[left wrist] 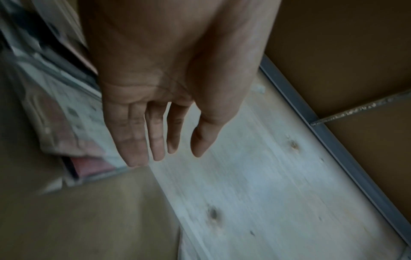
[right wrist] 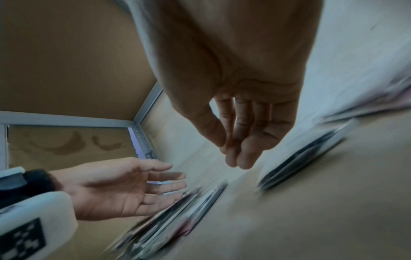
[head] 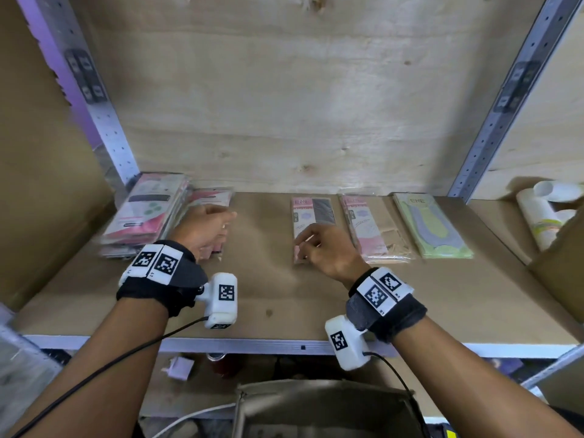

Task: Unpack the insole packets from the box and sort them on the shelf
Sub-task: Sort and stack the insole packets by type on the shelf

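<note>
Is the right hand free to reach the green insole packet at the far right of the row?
Probably yes. The right hand is open and holds nothing, and the green packet lies flat and uncovered; only the flat beige packet lies between them.

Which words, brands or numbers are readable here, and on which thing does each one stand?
"ENE": top of the pink and grey packet.
"ENE": top of the green packet.
Pink and beige packet: a similar heading, too blurred to be sure.
Stack of packets at left: print too blurred to read.
Wrist tags: black and white square codes only, tiny marks unreadable.
Both wrist views: no readable text.
</note>
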Action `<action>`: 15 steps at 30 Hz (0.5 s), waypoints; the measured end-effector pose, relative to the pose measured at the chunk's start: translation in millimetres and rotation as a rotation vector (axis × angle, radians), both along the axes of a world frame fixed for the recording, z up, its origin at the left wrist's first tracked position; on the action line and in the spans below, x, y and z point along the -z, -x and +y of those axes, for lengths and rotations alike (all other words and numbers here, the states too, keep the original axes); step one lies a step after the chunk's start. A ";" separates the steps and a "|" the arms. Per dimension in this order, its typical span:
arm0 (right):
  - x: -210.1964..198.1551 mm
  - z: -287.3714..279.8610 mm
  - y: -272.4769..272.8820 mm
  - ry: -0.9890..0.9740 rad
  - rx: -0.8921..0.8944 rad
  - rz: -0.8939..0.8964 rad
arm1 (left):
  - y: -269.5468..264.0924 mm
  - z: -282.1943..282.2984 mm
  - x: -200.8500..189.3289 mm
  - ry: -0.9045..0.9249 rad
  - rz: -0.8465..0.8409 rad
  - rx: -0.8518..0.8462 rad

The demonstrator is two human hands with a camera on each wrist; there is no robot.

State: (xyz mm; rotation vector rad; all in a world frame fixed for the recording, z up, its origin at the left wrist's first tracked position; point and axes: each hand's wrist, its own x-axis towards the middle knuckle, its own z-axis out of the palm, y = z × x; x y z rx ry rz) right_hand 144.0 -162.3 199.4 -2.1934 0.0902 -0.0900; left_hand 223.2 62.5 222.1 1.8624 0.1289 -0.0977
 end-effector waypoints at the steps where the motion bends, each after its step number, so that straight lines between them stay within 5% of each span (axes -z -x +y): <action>1: -0.2 10.9 -6.4 -0.030 -0.016 0.021 | -1.5 10.5 -2.4 0.004 -0.019 -0.014; 9: 0.8 96.6 -74.6 -0.242 -0.095 0.269 | -12.9 86.6 -11.4 -0.061 -0.085 -0.158; 15: 15.6 150.7 -113.7 -0.024 -0.085 0.217 | -13.4 116.1 -10.3 -0.080 -0.081 -0.155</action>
